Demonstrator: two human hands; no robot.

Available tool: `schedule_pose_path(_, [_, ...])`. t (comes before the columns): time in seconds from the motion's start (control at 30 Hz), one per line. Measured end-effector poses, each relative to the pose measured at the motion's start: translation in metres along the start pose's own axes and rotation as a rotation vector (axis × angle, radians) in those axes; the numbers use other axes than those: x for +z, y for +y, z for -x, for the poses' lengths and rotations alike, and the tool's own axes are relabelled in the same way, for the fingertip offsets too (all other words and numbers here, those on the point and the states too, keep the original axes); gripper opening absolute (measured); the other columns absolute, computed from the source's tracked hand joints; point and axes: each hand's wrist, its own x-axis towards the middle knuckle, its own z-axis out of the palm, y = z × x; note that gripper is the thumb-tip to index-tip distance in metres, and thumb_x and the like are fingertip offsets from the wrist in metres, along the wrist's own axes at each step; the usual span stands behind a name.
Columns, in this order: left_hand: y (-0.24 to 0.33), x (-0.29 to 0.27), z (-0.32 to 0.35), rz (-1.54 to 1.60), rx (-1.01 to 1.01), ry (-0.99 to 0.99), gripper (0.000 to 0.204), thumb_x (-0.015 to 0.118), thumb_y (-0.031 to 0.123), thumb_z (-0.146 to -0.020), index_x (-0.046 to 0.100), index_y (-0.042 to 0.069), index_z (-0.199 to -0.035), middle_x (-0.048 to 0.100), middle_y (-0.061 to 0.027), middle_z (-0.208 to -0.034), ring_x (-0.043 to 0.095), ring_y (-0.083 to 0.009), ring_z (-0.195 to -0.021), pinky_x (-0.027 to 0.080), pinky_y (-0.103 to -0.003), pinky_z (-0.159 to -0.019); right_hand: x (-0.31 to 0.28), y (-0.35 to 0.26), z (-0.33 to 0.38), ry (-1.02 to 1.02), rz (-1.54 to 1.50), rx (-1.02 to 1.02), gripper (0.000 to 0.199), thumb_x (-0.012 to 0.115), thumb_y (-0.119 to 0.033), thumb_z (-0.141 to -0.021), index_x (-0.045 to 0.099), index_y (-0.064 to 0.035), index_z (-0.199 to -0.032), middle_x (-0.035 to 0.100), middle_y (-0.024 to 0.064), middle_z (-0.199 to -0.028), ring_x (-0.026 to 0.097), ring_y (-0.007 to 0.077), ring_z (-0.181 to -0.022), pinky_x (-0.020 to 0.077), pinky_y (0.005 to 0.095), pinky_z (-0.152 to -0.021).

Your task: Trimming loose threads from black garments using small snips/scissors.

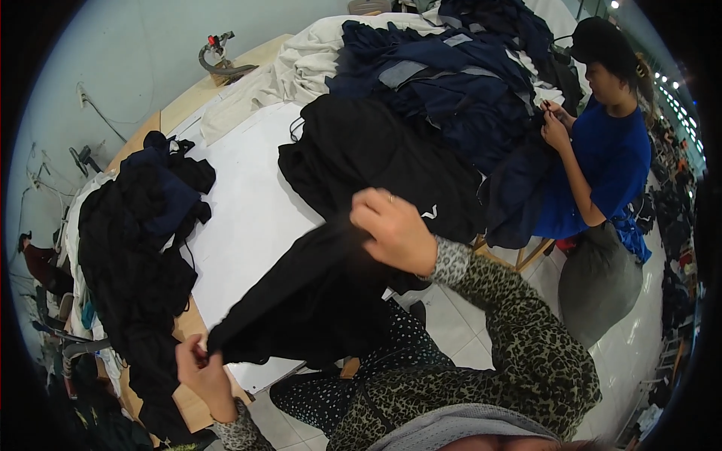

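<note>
Stretched between my two hands is a black garment (297, 301), hanging over the near edge of the table. My left hand (204, 379) pinches its lower left end. Higher up and to the right, my right hand (395, 231) is closed on the opposite end; its fingertips are slightly blurred. Just beyond my right hand lies another black garment (368, 146), with a small white mark and a thin loose cord. Whether the two black garments touch or overlap by my right hand, I cannot tell.
A white-topped table (248, 173) carries a heap of black clothes (124, 240) on the left and a navy clothing pile (451, 90) at the back. A co-worker in a blue shirt (613, 161) handles something small at the right. A stuffed grey bag (602, 282) stands on the floor.
</note>
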Motion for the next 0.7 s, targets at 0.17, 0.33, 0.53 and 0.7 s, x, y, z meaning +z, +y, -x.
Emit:
schedule_pose_path(0.17, [0.022,-0.017,-0.051,-0.098,0.254,-0.094,0.035,0.055,-0.014,-0.065,0.057,0.001,-0.096,0.050,-0.0030,-0.083,0.043,-0.0109,-0.066,0.035,-0.021,-0.057,-0.021,0.012,-0.078,-0.420,0.074,-0.211,0.034,0.059,0.003,-0.064,0.059,-0.0068,-0.096,0.058,0.0037,-0.101,0.055,0.0251,-0.093,0.0513,0.0330,-0.075])
schedule_pose_path(0.33, [0.032,-0.068,-0.084,0.469,-0.044,0.147,0.036,0.053,-0.008,-0.067,0.057,0.002,-0.102,0.056,-0.0028,-0.098,0.051,-0.0128,-0.082,0.041,-0.023,-0.079,-0.055,0.010,-0.135,-0.250,-0.144,-0.341,0.035,0.060,0.002,-0.066,0.061,-0.0035,-0.100,0.063,0.0111,-0.096,0.059,0.0292,-0.092,0.0487,0.0356,-0.080])
schedule_pose_path(0.53, [0.062,-0.048,-0.116,0.388,-0.426,-0.012,0.024,0.052,0.003,-0.076,0.058,0.010,-0.098,0.050,0.0061,-0.079,0.034,-0.0004,-0.048,0.024,-0.015,-0.040,-0.057,0.027,-0.159,-0.506,-0.538,0.157,0.042,0.047,0.004,-0.073,0.061,-0.0064,-0.111,0.063,0.0092,-0.093,0.058,0.0092,-0.072,0.0512,0.0222,-0.053])
schedule_pose_path(0.7, [0.076,-0.042,-0.132,0.435,-0.361,-0.245,0.028,0.051,0.003,-0.071,0.056,0.005,-0.098,0.051,0.0040,-0.072,0.035,-0.0005,-0.044,0.024,-0.015,-0.038,-0.066,0.058,-0.165,-0.670,-0.383,0.145,0.040,0.050,0.003,-0.068,0.061,0.0032,-0.107,0.063,0.0060,-0.089,0.057,0.0127,-0.079,0.0461,0.0255,-0.075])
